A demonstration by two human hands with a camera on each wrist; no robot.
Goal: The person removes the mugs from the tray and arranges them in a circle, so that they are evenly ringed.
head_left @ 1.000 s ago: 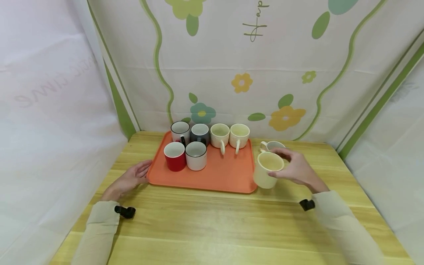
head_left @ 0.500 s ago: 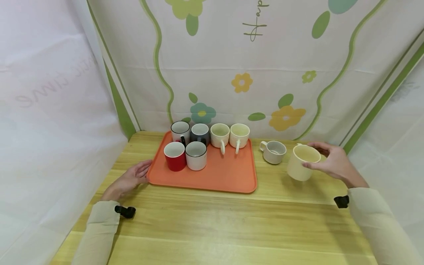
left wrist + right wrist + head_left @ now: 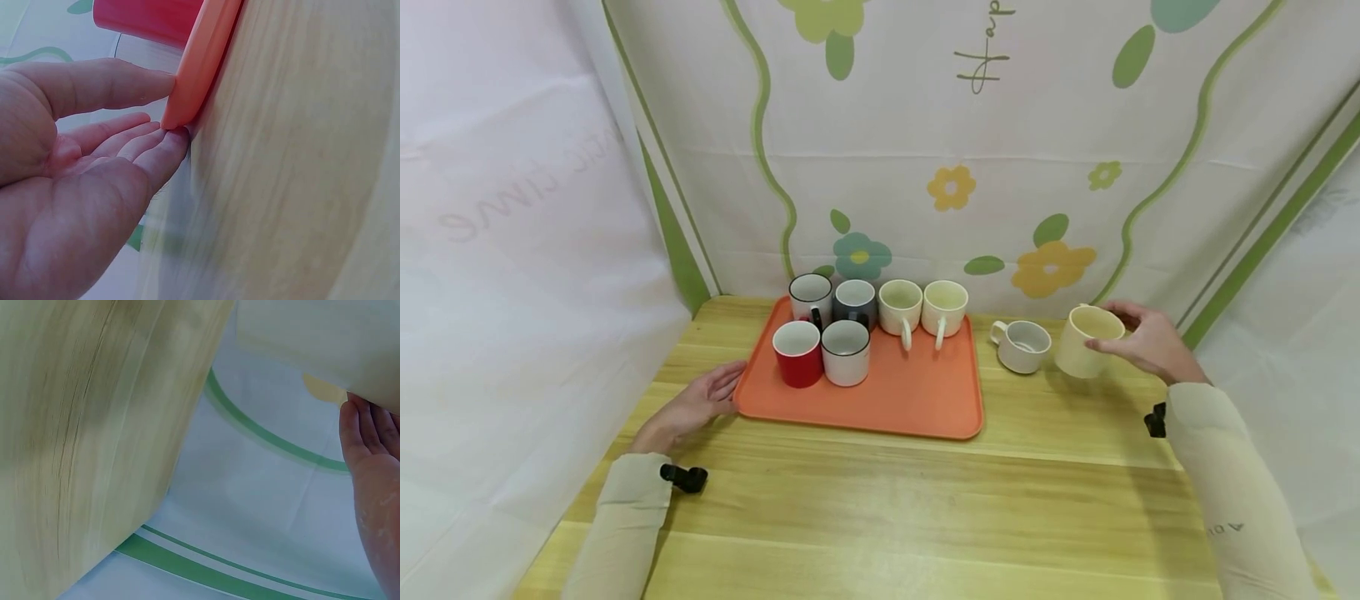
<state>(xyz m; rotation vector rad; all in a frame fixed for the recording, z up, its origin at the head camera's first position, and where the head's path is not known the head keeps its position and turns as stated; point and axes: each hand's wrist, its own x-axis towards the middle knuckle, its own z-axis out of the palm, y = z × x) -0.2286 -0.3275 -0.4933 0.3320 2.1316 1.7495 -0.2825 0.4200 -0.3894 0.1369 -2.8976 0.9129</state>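
Observation:
In the head view my right hand (image 3: pixel 1153 343) grips a cream mug (image 3: pixel 1078 354) at the right, thumb on its near side, other fingers behind. Whether its base touches the table, I cannot tell. Part of that mug (image 3: pixel 331 344) shows in the right wrist view, above the fingers. Left of it stands a small light grey cup (image 3: pixel 1024 348), handle to the left. My left hand (image 3: pixel 697 404) pinches the left rim of an orange tray (image 3: pixel 917 396); the left wrist view has the thumb (image 3: pixel 119 84) against the rim and fingertips under it.
On the tray stand a red mug (image 3: pixel 799 358), a white mug with a dark rim (image 3: pixel 846 358), another black-rimmed mug (image 3: pixel 808 308), a dark grey mug (image 3: pixel 855 312) and two cream mugs (image 3: pixel 901 312). A printed cloth (image 3: pixel 880 125) hangs behind the wooden table (image 3: pixel 880 508).
My right hand has carried the cream mug rightward from the tray's right edge, past the grey cup, then back toward the cloth and lower. The left hand and tray have stayed put.

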